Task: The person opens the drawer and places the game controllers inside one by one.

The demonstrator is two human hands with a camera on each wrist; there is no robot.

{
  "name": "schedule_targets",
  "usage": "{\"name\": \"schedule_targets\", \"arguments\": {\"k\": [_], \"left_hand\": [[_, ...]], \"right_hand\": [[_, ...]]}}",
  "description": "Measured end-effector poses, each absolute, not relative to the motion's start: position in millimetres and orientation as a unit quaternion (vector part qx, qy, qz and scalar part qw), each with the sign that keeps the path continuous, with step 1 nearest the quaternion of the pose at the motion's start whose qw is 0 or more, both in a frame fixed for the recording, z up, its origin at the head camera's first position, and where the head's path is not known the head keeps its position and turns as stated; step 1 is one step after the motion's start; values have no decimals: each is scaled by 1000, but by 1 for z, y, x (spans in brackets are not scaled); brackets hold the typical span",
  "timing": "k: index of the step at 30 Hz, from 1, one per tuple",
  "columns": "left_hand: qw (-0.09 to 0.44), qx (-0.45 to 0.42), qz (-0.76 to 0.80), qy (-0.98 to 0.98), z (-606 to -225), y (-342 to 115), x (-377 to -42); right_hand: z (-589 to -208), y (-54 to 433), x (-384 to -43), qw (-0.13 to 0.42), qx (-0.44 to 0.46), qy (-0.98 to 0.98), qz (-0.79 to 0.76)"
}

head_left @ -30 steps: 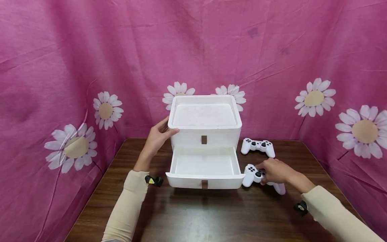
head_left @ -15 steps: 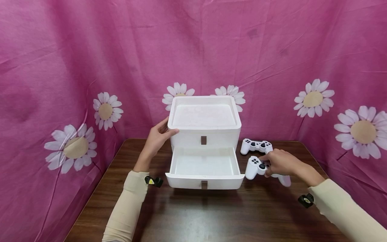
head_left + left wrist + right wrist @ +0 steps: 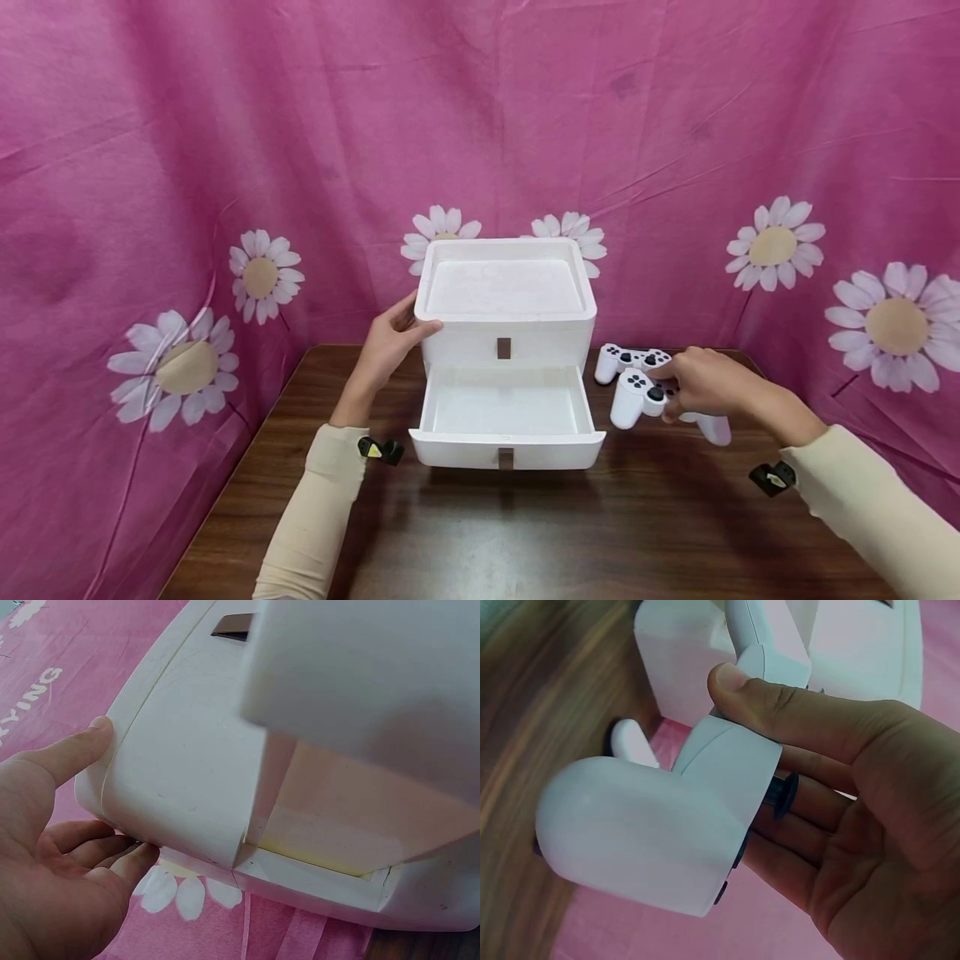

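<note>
A white two-drawer storage box [image 3: 465,340] stands on the table, its lower drawer [image 3: 504,402] pulled out and the upper one closed. My left hand [image 3: 386,346] grips the box's upper left corner, thumb on the front and fingers against the side, as the left wrist view [image 3: 75,847] also shows. Between thumb and fingers my right hand [image 3: 705,383] holds a white game controller [image 3: 632,400] by its middle, raised off the table. In the right wrist view one of the controller's grips [image 3: 630,832] fills the foreground. Behind it lies a second white game controller [image 3: 609,364].
The brown wooden table [image 3: 480,533] runs up to a pink cloth [image 3: 480,117] with daisies, hanging at the back and both sides. The open drawer juts toward the front, left of the raised controller. The box top is a shallow tray [image 3: 506,289].
My right hand has lifted the nearer controller from the table and moved it slightly rightward and back, so it now partly covers the far controller. The left hand keeps its place.
</note>
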State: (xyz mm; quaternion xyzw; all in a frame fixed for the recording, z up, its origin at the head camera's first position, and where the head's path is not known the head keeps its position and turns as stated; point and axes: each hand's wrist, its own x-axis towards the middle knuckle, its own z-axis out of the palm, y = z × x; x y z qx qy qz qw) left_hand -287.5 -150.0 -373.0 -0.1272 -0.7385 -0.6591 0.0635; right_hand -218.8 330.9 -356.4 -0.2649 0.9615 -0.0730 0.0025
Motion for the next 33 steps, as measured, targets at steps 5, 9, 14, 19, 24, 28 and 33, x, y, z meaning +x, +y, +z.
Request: {"name": "schedule_targets", "arguments": {"k": [5, 9, 14, 19, 24, 28, 33], "left_hand": [[62, -126, -657, -740, -373, -151, -288], [61, -127, -657, -741, -373, -151, -288], [59, -129, -656, -741, -373, -152, -288], [57, -128, -655, -742, -372, -152, -287], [57, -124, -654, -744, -372, -152, -286], [57, -122, -653, -746, -372, -152, -287], [57, -124, -651, -746, -373, -152, -288]], "right_hand": [[-344, 327, -218, 2, -265, 962, -73], [-332, 322, -218, 2, -268, 961, -70], [-317, 318, -219, 5, -272, 960, -70], [-303, 313, -221, -1, -274, 959, -74], [-291, 308, -223, 2, -272, 960, -69], [-284, 302, -223, -1, -277, 959, -65], [-275, 293, -224, 0, -284, 957, -60]]}}
